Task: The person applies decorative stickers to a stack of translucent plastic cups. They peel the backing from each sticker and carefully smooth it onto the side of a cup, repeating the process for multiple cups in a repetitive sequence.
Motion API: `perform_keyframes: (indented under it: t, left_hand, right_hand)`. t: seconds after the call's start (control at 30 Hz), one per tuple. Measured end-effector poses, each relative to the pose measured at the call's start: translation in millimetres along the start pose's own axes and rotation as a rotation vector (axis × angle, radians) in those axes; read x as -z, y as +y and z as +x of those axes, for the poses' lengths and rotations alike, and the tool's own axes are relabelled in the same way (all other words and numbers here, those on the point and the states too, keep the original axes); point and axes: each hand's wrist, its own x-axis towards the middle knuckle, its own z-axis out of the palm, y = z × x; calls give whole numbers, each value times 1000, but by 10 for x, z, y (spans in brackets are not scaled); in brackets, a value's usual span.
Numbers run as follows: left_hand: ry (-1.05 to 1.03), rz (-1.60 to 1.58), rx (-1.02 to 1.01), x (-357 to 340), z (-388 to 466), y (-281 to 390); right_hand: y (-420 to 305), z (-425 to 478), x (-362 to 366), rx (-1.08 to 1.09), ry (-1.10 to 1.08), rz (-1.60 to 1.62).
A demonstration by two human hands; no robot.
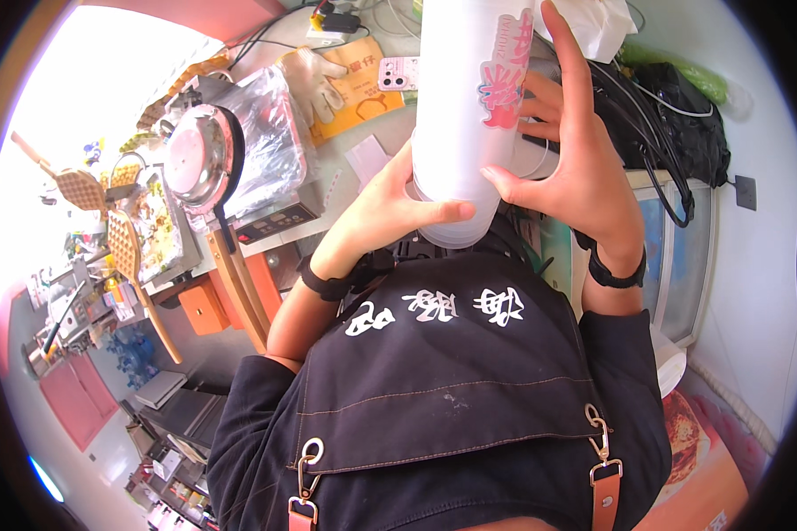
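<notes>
A tall stack of nested translucent plastic cups (pixel 455 119) with pink printing is held between my two hands, in front of my dark apron. My left hand (pixel 405 202) grips the stack near its lower end from the left, thumb across the front and the other fingers hidden behind. On the right side, my right hand (pixel 571 146) holds the stack with the thumb tip against it. Its index finger points up along the side, and the other fingers reach partly behind the cups.
At left, a round waffle iron (pixel 196 156) stands by a plastic-covered appliance (pixel 272 133). Beyond lie a glove (pixel 312 76), a yellow paper bag (pixel 362 86) and a phone (pixel 398 73). Black cables (pixel 644 133) and a black plastic bag (pixel 694 133) are at right, above a glass-fronted cabinet (pixel 677 259).
</notes>
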Motion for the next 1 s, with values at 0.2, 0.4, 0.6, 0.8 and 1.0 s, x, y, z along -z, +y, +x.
perform_keyframes:
  t: [0.2, 0.4, 0.6, 0.8, 1.0]
  left_hand:
    - [25, 8, -9, -25, 17, -47]
    - [-22, 12, -46, -5, 75, -153]
    - [-14, 28, -53, 140, 222, -374]
    - [20, 177, -112, 402, 438, -1043]
    - [228, 419, -244, 687, 702, -1736]
  right_hand:
    - [200, -8, -181, -26, 188, 178]
    - [312, 170, -132, -159, 187, 208]
    - [311, 395, -140, 63, 253, 214]
    - [-8, 624, -66, 132, 434, 358]
    - [37, 537, 70, 179, 489, 327]
